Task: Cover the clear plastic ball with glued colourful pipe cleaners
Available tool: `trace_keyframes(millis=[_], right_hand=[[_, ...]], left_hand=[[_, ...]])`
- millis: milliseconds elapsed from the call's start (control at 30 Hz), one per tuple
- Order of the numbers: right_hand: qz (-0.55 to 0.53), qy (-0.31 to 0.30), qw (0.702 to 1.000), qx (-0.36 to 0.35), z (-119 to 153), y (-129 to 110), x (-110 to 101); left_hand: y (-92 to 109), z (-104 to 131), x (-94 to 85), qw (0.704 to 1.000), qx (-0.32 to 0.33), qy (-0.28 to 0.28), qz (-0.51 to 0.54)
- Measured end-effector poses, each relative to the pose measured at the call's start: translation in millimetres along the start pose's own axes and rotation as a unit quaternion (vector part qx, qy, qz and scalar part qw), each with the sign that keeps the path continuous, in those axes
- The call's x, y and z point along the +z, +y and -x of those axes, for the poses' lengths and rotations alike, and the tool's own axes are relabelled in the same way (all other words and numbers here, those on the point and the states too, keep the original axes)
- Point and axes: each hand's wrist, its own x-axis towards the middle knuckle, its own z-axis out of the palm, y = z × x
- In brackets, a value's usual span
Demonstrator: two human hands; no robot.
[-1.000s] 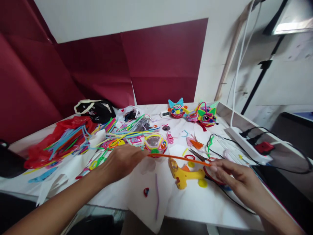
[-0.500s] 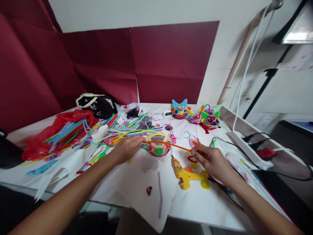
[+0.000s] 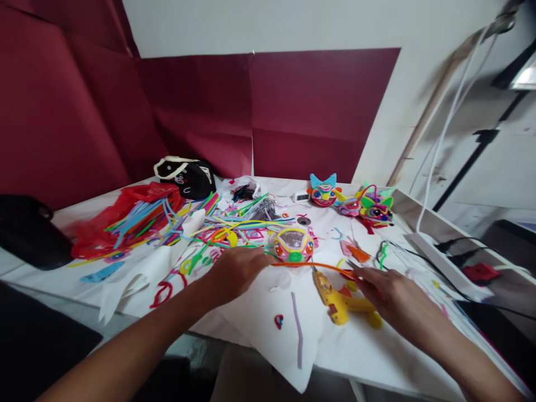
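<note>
An orange pipe cleaner (image 3: 314, 265) stretches between my two hands, slightly bowed. My left hand (image 3: 239, 273) pinches one end, and my right hand (image 3: 383, 287) grips the other; a small grey tip shows by the right fingers, too blurred to name. Just behind the pipe cleaner sits a round, colourful craft face (image 3: 294, 245) with a yellow-rimmed clear window and a green nose. A yellow hot glue gun (image 3: 345, 306) lies on its side below and left of my right hand. On the white paper (image 3: 268, 329) rest a purple strip (image 3: 298, 335) and a small red-and-blue piece (image 3: 278, 321).
Pipe cleaners (image 3: 142, 218) spill from a red plastic bag (image 3: 92, 234) on the left. Behind are a black pouch (image 3: 188, 181) and finished craft faces (image 3: 322, 192). A white power strip (image 3: 450, 268) with cables lies right, near a dark tablet (image 3: 498, 329).
The view has shifted left, so everything sits further right. Both hands have come lower and nearer, with the orange pipe cleaner now in front of the craft face instead of across it.
</note>
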Motion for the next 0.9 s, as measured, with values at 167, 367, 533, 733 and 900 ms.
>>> trace_keyframes(millis=[167, 367, 533, 733, 900], right_hand=[[-0.049, 0.032, 0.998, -0.039, 22, 0, 3], [-0.16, -0.004, 0.986, -0.036, 33, -9, -11], [-0.187, -0.068, 0.98, 0.003, 30, -21, -23], [-0.214, -0.096, 0.972, -0.004, 13, -28, -29], [-0.203, -0.099, 0.974, -0.02, -16, -29, -27]], left_hand=[[18, 15, -11.1, 0.999, 0.024, 0.016, -0.036], [17, 36, -9.2, 0.996, 0.03, 0.012, -0.078], [15, 47, -5.8, 0.994, 0.003, 0.053, -0.094], [1, 55, -3.6, 0.995, -0.051, 0.072, -0.04], [-25, 51, -7.4, 0.991, -0.098, 0.094, -0.013]])
